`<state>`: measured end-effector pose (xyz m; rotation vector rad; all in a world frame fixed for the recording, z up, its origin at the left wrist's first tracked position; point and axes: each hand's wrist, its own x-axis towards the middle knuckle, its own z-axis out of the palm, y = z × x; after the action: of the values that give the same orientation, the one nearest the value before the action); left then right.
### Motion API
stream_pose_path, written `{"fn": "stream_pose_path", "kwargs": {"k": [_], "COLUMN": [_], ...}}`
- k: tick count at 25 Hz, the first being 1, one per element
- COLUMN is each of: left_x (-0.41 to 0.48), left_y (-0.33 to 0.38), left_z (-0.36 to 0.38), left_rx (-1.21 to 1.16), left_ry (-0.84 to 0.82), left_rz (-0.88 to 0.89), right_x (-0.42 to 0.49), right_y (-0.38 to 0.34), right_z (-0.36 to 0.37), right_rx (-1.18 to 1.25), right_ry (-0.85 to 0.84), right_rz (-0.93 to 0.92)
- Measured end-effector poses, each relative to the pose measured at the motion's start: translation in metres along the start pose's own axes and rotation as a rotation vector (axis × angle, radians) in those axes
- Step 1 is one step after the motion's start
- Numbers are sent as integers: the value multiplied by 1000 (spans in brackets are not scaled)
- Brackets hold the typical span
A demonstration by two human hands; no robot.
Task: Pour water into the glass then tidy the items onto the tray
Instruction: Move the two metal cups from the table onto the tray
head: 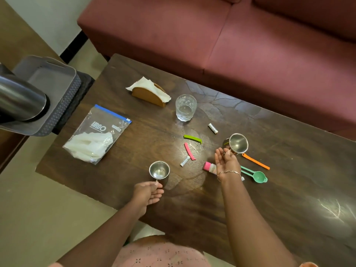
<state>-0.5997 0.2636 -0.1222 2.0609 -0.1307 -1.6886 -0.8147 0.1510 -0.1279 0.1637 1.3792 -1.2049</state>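
Observation:
A clear glass [185, 107] holding a little water stands on the dark wooden table [269, 189]. My left hand [148, 193] pinches the handle of a small steel cup [159, 169] near the table's front edge. My right hand [227, 163] holds the handle of a second steel cup [237, 143] to the right. A grey tray [63, 93] sits on a stool at the left, with a dark steel bottle [21, 99] standing in it. Green [192, 139] and pink [189, 151] clips, two small white tubes [213, 128] [185, 161] and a pink-capped bottle [209, 167] lie between the cups.
A zip bag [98, 135] with white contents lies at the table's left. A wooden napkin holder [149, 92] stands behind the glass. An orange clip [255, 161] and a green scoop [256, 175] lie at the right. A maroon sofa [250, 45] borders the far side.

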Motion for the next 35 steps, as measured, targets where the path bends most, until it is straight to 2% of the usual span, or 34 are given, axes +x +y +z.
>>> {"fn": "stream_pose_path", "kwargs": {"k": [8, 14, 21, 28, 35], "left_x": [-19, -33, -45, -38, -9], "left_y": [29, 71, 114, 148, 210], "left_z": [-67, -159, -285, -340, -361], "left_rx": [-59, -74, -66, -109, -121], "left_ry": [-17, -105, -109, -74, -69], "left_rz": [110, 257, 385, 386, 410], "right_x": [-82, -140, -197, -214, -202], "right_y": [71, 125, 196, 233, 248], "right_z": [19, 88, 173, 233, 310], "right_rx": [-92, -104, -133, -246, -316], "right_ry": [-47, -87, -184, -235, -264], "right_rz": [-47, -102, -133, -71, -57]}}
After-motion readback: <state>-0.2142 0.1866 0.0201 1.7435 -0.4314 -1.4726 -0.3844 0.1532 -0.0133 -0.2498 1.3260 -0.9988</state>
